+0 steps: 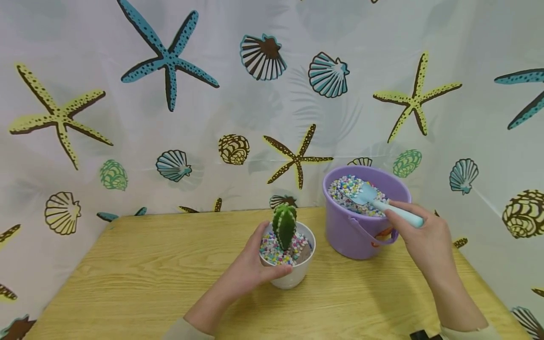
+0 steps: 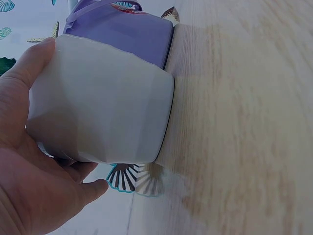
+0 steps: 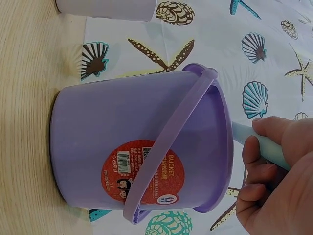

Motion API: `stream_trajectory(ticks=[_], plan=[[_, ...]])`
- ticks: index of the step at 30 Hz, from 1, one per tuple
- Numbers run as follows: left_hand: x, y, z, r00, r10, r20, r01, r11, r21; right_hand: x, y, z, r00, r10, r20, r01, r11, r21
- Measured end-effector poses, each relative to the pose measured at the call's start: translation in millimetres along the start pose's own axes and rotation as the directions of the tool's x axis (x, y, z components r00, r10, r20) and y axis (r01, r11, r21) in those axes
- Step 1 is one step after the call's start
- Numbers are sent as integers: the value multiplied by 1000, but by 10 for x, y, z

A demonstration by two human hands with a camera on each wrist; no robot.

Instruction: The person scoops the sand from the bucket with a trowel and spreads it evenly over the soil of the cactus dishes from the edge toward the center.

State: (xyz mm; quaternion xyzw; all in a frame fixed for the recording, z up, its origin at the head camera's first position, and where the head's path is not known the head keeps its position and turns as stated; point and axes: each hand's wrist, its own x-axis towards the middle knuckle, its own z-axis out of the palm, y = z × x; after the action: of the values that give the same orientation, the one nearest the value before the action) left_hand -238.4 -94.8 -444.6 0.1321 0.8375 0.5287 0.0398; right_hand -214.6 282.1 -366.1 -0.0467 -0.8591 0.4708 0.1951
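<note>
"What have our hands got hold of?"

"Our left hand (image 1: 250, 270) is curled partway round the white pot (image 1: 293, 277) on the tabletop (image 1: 148, 264), with the cactus (image 1: 284, 229) inside. Our right hand (image 1: 430, 237) pinches the scoop (image 1: 384, 206), its blade among the pebbles (image 1: 342, 188) in the bucket (image 1: 346, 236) just ahead."

"Which step are we on?"

"Scooping, we'd judge. The pot shows a bare patch (image 1: 305, 252) on our right hand's side; we'd next need to lift a level load across, our left hand steadying the pot."
</note>
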Motion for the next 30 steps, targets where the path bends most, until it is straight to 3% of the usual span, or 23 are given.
stream_trajectory(ticks=[5,16,24,30], plan=[[0,1,-8,1000,22,1,-22,1000,-14,-6,-22,-4,1000,-1,4,1,1000,-8],[2,-1,-8,1000,-3,4,3,1000,-3,-108,-130,-15,999,-27,21,27,1000,9],[-1,-7,-3,1000,18,5,-18,1000,-1,-161,-187,31,999,-42,24,42,999,-4],[-12,2,-7,1000,7,-2,-7,1000,-6,-187,-245,69,997,-47,62,45,999,26]])
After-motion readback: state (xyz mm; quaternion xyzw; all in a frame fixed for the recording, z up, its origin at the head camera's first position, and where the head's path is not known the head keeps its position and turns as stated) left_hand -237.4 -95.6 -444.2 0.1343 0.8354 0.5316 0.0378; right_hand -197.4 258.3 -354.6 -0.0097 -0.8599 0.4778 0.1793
